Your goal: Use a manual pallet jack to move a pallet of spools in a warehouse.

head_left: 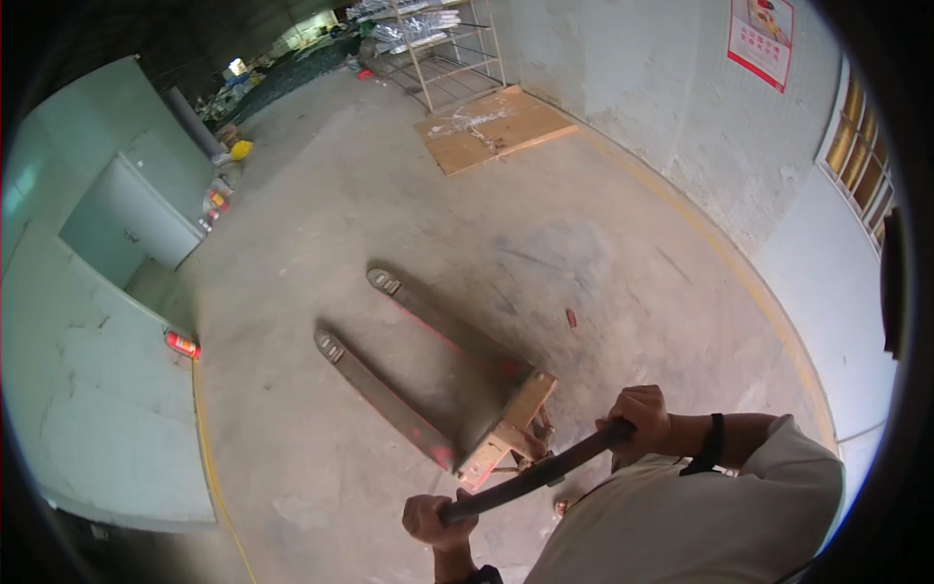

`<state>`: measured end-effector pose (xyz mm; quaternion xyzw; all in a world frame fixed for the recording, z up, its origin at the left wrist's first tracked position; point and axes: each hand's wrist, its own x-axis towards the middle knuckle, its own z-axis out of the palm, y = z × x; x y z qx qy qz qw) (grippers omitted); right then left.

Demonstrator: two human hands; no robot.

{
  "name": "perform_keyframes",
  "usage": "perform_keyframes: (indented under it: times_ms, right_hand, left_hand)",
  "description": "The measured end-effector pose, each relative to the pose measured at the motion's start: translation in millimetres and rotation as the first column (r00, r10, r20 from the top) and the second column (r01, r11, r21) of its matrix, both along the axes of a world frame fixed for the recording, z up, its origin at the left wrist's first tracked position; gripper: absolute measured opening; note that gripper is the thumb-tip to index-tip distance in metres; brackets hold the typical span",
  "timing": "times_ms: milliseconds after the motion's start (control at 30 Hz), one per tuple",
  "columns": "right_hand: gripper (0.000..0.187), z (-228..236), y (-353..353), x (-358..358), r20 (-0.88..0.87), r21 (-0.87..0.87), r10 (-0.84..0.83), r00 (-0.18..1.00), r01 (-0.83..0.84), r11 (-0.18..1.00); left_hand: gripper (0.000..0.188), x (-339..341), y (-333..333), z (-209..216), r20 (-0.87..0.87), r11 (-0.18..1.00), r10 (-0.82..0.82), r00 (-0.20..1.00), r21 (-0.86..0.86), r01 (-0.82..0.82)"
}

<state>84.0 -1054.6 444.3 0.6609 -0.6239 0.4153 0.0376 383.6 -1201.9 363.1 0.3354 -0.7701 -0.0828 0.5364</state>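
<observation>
A hand pallet truck stands on the concrete floor in front of me, its two long dark forks (438, 326) pointing away to the far left with nothing on them. Worn red paint shows along the fork edges. Across their near end runs a tan and red frame (514, 428). The dark bar handle (538, 473) slants in front of my body. My left hand (435, 521) is wrapped round its lower left end, and my right hand (643, 417) grips the upper right end. The truck's wheels and most of its handle shaft are hidden.
Flattened cardboard (501, 131) lies before a metal rack (443, 54) at the back. A small red object (571, 318) is on the floor right of the forks. On the left, a fire extinguisher (182, 344) stands by the wall near an open door (136, 209). A wall runs along the right.
</observation>
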Motion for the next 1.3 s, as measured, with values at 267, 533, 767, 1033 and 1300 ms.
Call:
perform_keyframes:
  times_ms: [267, 533, 767, 1033, 1300]
  right_hand:
    - [0.024, -5.7, -32.1, 8.9, -0.008, 0.020, -0.053, 0.999, 0.053, 0.998]
    - [0.024, -26.1, -100.3, -19.4, 0.017, -0.035, -0.025, 1.000, 0.026, 0.999]
    - [0.024, -24.3, -157.3, -77.1, 0.038, -0.035, 0.014, 0.999, -0.013, 0.999]
    - [0.024, -12.2, -240.2, -229.8, 0.150, -0.029, 0.260, 0.954, -0.259, 0.965]
    - [0.024, 57.3, -404.8, -383.1, 0.152, -0.038, 0.321, 0.935, -0.319, 0.947]
  left_hand:
    - [0.029, 4.1, -30.7, -2.5, -0.014, 1.000, -0.014, 1.000, 0.009, 0.014]
    - [0.032, -20.7, -78.0, -20.3, -0.035, 0.994, 0.095, 0.995, 0.052, -0.093]
    - [0.030, -75.8, -113.2, -13.2, -0.071, 0.975, 0.213, 0.975, 0.088, -0.206]
    - [0.025, -205.6, -130.5, 3.7, 0.026, 0.910, 0.401, 0.916, 0.104, -0.401]
    - [0.025, -362.9, -269.4, 84.0, -0.028, 0.845, 0.513, 0.858, 0.194, -0.499]
